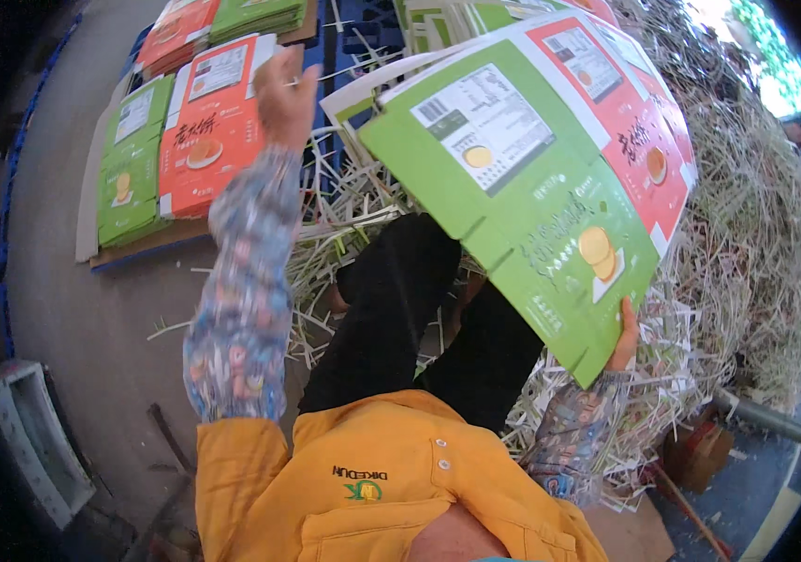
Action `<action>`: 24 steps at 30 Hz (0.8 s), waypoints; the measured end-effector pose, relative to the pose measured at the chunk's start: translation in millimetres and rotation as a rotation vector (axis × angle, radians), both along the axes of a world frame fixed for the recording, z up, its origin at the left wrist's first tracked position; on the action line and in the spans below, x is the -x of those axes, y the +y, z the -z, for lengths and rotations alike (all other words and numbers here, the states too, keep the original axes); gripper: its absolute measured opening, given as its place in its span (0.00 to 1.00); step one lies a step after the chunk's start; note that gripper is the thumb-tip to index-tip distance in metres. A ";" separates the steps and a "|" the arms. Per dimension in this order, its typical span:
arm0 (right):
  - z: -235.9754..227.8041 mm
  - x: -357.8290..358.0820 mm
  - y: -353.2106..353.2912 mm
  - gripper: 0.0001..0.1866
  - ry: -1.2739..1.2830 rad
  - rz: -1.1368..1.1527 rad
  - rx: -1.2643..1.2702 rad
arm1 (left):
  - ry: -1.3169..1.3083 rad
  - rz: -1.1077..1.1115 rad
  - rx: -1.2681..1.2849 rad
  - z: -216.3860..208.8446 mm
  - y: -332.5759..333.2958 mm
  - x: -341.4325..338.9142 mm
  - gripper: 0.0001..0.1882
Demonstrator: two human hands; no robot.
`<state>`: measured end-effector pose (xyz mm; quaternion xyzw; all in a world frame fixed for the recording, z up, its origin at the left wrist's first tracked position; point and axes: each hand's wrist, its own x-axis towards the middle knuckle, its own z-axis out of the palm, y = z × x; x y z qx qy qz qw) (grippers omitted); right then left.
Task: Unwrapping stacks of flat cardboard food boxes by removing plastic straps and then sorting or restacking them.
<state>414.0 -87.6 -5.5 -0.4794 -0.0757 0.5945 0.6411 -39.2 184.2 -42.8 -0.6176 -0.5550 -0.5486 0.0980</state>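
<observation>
Currently, a person's right hand [624, 341] grips the near right edge of a green-and-red printed carton sheet [533, 201], held tilted right of center over black trousers [391, 295]. To the far left, the left hand [285, 101] is raised, loosely open with fingers bent, above flat red cartons [205, 140] stacked beside green cartons [134, 155]; whether it touches them cannot be told. Shredded paper strips [318, 255] lie around the legs, and a mound of shreddings [747, 211] rises at right.
</observation>
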 end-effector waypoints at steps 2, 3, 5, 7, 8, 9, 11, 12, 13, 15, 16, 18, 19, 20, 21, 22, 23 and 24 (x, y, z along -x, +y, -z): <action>-2.7 6.8 -2.1 0.23 -0.027 0.015 -0.051 | -0.489 0.246 0.078 -6.1 -62.2 -18.5 0.15; -4.6 12.2 -4.2 0.23 -0.036 0.058 -0.025 | -0.624 0.301 0.030 -8.2 -91.7 -37.0 0.10; -9.6 25.4 -7.0 0.22 0.012 0.042 -0.001 | -0.938 0.465 0.354 -14.1 -152.9 -74.1 0.14; -10.5 51.1 -15.8 0.22 -0.067 0.054 -0.049 | -1.307 0.857 0.567 -18.7 -206.2 -115.8 0.20; -9.2 67.1 -18.8 0.21 -0.176 0.086 -0.059 | -1.526 0.955 0.696 -22.5 -226.7 -128.7 0.22; -8.2 83.2 -22.9 0.21 -0.186 0.080 -0.052 | -1.746 1.073 0.864 -25.6 -239.6 -138.1 0.25; -0.7 114.8 -25.8 0.20 -0.164 0.140 -0.062 | -1.834 1.215 0.950 -28.4 -247.9 -149.3 0.27; 2.3 125.8 -27.6 0.19 -0.084 0.118 -0.041 | -1.752 1.095 0.965 -28.9 -248.2 -153.6 0.24; 5.0 131.9 -29.9 0.17 -0.056 0.088 -0.026 | -1.740 1.053 1.000 -28.8 -245.8 -153.1 0.24; 6.2 124.1 -37.5 0.14 0.015 -0.128 0.071 | -1.729 0.918 1.018 -26.7 -236.8 -148.6 0.20; 5.7 112.1 -41.0 0.14 0.015 -0.132 0.063 | -1.730 0.892 1.009 -25.4 -234.5 -145.5 0.19; 3.3 76.2 -52.2 0.14 -0.328 -0.294 0.140 | -1.704 0.892 0.986 -21.8 -229.0 -137.7 0.19; 7.7 62.0 -53.9 0.15 -0.522 -0.055 0.032 | -1.700 0.887 0.980 -20.2 -226.7 -134.1 0.19; 10.9 41.2 -48.8 0.16 -0.643 0.120 -0.016 | -1.706 0.935 0.967 -18.9 -224.6 -130.2 0.19; 15.6 21.8 -39.0 0.17 -0.648 0.255 -0.005 | -1.693 0.917 0.977 -18.1 -222.5 -126.8 0.19; 21.1 4.0 -26.7 0.18 -0.664 0.424 0.015 | -1.719 0.924 1.009 -17.8 -220.6 -123.6 0.20; 26.6 -10.6 -13.3 0.19 -0.491 0.410 -0.012 | -1.760 0.990 1.031 -17.7 -218.4 -121.0 0.20; 31.8 -22.6 -0.1 0.20 -0.329 0.465 0.012 | -1.728 0.982 1.048 -18.3 -217.5 -118.4 0.20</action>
